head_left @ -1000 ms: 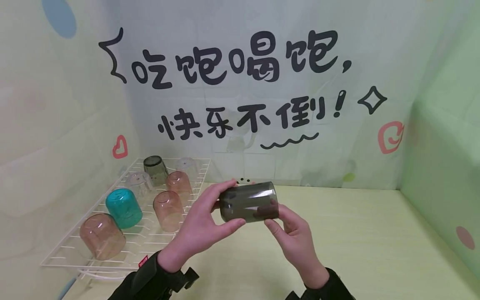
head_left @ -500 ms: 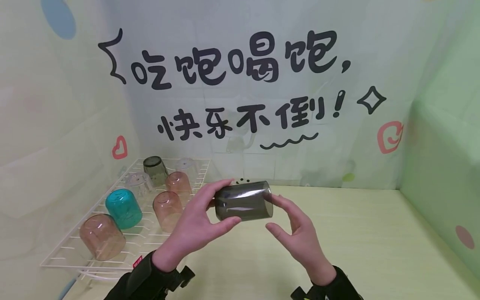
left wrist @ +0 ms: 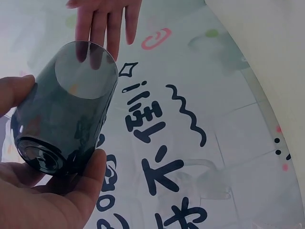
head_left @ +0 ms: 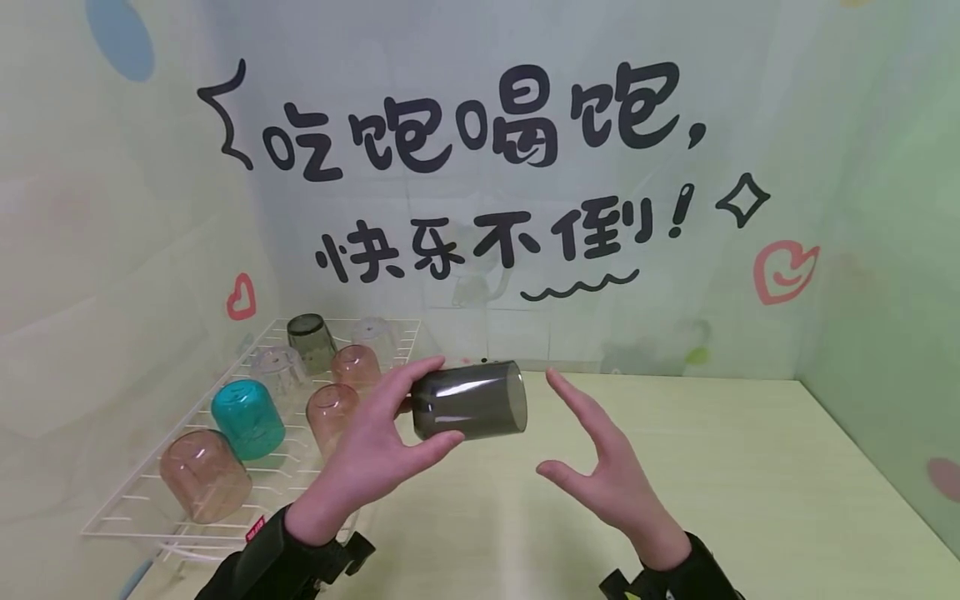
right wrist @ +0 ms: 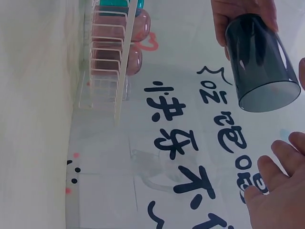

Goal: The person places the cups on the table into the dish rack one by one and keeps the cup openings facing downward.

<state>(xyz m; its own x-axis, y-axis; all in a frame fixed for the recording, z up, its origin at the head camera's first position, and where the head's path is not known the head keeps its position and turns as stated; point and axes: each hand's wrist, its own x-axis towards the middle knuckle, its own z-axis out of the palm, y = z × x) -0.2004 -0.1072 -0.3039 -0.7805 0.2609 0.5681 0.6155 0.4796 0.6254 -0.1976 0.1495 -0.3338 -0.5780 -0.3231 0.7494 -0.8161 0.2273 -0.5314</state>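
Observation:
A smoky grey see-through cup lies sideways in the air, its mouth facing right. My left hand grips it near the base, thumb below and fingers over the far side. In the left wrist view the same cup shows its thick base between the thumb and fingers. Apart from the cup, to its right, my right hand is spread with thumb and forefinger stretched out, holding nothing. The right wrist view has the fingers of this hand just below the mouth of the cup.
A white wire rack stands at the left on the pale wooden table. Upside-down cups sit on it: a teal cup, a pink cup, a dark grey cup and several others. Printed sheets wall the back and sides.
My right hand has let go of the cup's mouth end and drawn away to the right, its fingers opening. My left hand has carried the cup a little to the left.

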